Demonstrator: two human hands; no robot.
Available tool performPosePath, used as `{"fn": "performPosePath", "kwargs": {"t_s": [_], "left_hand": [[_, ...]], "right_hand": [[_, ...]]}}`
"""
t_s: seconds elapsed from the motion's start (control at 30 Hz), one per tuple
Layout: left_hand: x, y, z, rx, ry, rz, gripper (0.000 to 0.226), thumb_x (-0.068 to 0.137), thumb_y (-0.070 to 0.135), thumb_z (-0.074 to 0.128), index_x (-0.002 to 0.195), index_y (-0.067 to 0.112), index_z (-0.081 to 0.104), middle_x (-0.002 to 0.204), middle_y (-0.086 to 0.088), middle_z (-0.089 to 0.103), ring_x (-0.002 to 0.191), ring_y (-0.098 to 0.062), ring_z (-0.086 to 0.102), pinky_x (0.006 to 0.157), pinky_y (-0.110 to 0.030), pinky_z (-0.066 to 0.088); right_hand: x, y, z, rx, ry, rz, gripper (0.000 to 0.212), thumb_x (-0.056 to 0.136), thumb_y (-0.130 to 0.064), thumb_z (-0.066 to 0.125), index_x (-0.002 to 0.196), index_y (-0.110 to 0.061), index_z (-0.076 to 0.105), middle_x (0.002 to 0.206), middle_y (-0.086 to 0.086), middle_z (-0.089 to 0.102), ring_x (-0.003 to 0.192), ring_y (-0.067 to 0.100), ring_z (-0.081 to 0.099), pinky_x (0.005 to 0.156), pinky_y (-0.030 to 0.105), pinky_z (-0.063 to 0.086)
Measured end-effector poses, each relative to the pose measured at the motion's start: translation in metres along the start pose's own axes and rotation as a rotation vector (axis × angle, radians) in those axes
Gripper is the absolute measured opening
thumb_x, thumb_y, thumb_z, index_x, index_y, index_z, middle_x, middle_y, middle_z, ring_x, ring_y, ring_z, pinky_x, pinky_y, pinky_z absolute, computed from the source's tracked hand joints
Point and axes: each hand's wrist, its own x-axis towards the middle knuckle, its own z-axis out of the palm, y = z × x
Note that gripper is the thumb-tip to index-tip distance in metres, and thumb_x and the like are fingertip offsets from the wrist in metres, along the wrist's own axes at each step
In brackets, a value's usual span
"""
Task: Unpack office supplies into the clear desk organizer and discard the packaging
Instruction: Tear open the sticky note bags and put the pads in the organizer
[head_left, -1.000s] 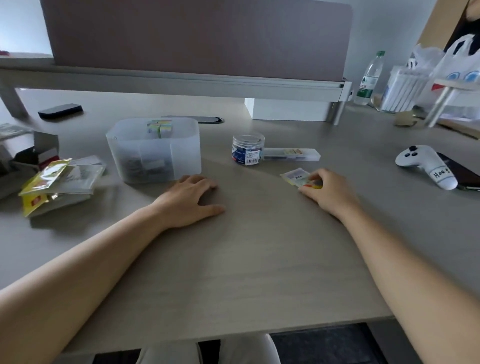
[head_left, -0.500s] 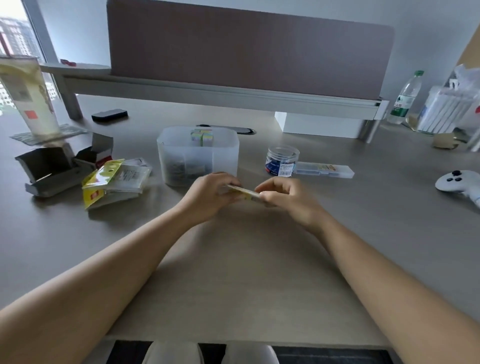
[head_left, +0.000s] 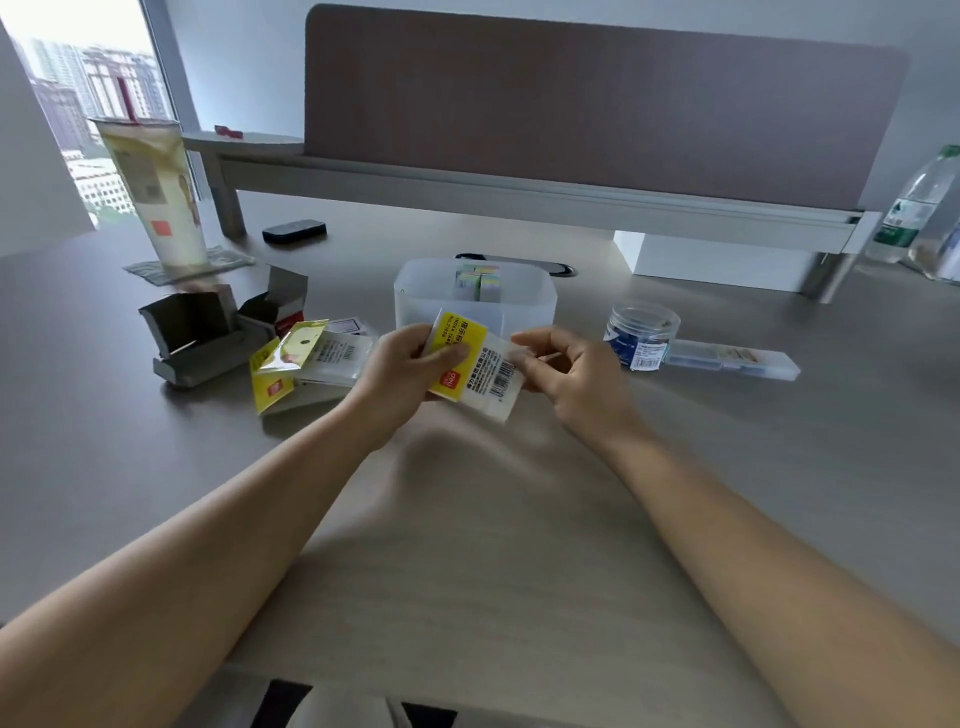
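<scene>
Yellow-labelled packet (head_left: 470, 364) is pinched by both hands (head_left: 402, 371) (head_left: 569, 374) before the organizer (head_left: 530, 306); wrappers (head_left: 306, 364) and jar (head_left: 642, 335) flank it.

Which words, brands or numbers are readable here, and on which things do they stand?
"deli": red logo on the yellow packet that the left hand holds.
Packet's other print and barcode digits: too blurred.
Jar label: too small.
Bottle label: too blurred.
Cup print: unreadable.

You sit at a pale wood-grain desk (head_left: 467, 571) with a mauve divider panel (head_left: 597, 104) on a grey shelf (head_left: 519, 195). A bright window (head_left: 88, 104), left, shows what look like hazy towers.
</scene>
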Motion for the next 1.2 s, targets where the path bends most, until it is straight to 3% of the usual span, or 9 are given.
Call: {"fn": "performPosePath", "kwargs": {"t_s": [0.23,0.33,0.43,0.5,0.6,0.8,0.87,1.03,1.2], "left_hand": [[-0.002,-0.001,-0.005,-0.023,-0.002,-0.006,0.019,0.086,0.011,0.054,0.068,0.015,0.053,0.071,0.0,0.061,0.051,0.001,0.062,0.052,-0.013,0.052],[-0.003,-0.002,-0.004,0.01,0.0,0.006,0.02,0.086,0.011,0.055,0.066,0.016,0.054,0.071,0.0,0.062,0.059,-0.005,0.062,0.058,-0.017,0.053],[-0.003,-0.003,-0.005,0.047,-0.003,0.024,0.02,0.086,0.012,0.054,0.067,0.017,0.054,0.072,0.0,0.062,0.065,-0.009,0.061,0.059,-0.018,0.052],[-0.001,-0.003,-0.007,0.037,0.006,0.023,0.021,0.087,0.011,0.053,0.067,0.016,0.054,0.071,-0.001,0.06,0.058,-0.004,0.061,0.054,-0.015,0.052],[0.002,-0.002,-0.012,-0.073,0.045,-0.01,0.022,0.088,0.01,0.052,0.066,0.014,0.052,0.07,-0.003,0.059,0.046,0.002,0.06,0.046,-0.012,0.049],[0.002,-0.002,-0.007,-0.064,0.094,-0.011,0.02,0.087,0.01,0.053,0.067,0.015,0.055,0.073,-0.002,0.061,0.051,-0.001,0.063,0.05,-0.014,0.053],[0.001,-0.003,-0.004,-0.016,0.138,0.006,0.019,0.086,0.01,0.054,0.068,0.014,0.055,0.073,-0.003,0.06,0.061,-0.009,0.062,0.056,-0.02,0.053],[0.001,-0.004,0.001,0.148,0.201,0.067,0.024,0.085,0.015,0.058,0.062,0.016,0.051,0.068,-0.002,0.057,0.072,-0.024,0.057,0.074,-0.041,0.05],[0.0,-0.003,0.006,0.219,0.222,0.086,0.024,0.083,0.019,0.061,0.062,0.015,0.051,0.068,-0.002,0.058,0.076,-0.031,0.059,0.079,-0.05,0.049]], "right_hand": [[-0.001,0.0,0.005,-0.11,0.045,-0.069,0.01,0.08,-0.006,0.063,0.088,-0.004,0.069,0.084,0.006,0.068,0.074,0.015,0.06,0.071,0.028,0.05],[0.001,0.002,0.005,-0.116,0.019,-0.063,0.01,0.082,-0.002,0.057,0.084,-0.006,0.065,0.073,-0.009,0.062,0.069,0.009,0.057,0.072,0.028,0.049],[0.0,0.002,0.005,-0.146,-0.034,-0.071,0.023,0.086,-0.003,0.052,0.072,-0.022,0.054,0.067,-0.016,0.053,0.061,0.001,0.052,0.065,0.019,0.045],[-0.001,0.0,0.005,-0.108,-0.057,-0.054,0.032,0.087,-0.001,0.049,0.068,-0.027,0.047,0.068,-0.011,0.052,0.063,0.005,0.052,0.064,0.024,0.047],[0.001,-0.002,0.003,-0.047,-0.063,-0.038,0.033,0.087,0.001,0.046,0.069,-0.026,0.046,0.079,0.002,0.053,0.083,0.025,0.054,0.079,0.038,0.048],[0.003,-0.001,0.004,0.024,-0.07,0.023,0.029,0.086,-0.001,0.049,0.068,-0.023,0.048,0.073,0.002,0.057,0.077,0.021,0.057,0.077,0.032,0.05],[0.003,-0.001,0.004,-0.007,-0.058,0.041,0.023,0.085,-0.009,0.055,0.068,-0.024,0.05,0.076,0.007,0.058,0.078,0.026,0.056,0.078,0.039,0.05],[0.003,-0.003,0.009,-0.017,-0.006,0.103,0.021,0.077,-0.024,0.067,0.064,-0.02,0.051,0.064,-0.003,0.055,0.064,0.015,0.05,0.063,0.029,0.043],[0.007,-0.002,0.011,0.003,0.066,0.192,0.028,0.075,-0.015,0.07,0.059,-0.019,0.048,0.061,-0.001,0.054,0.061,0.018,0.051,0.066,0.036,0.048]]}}
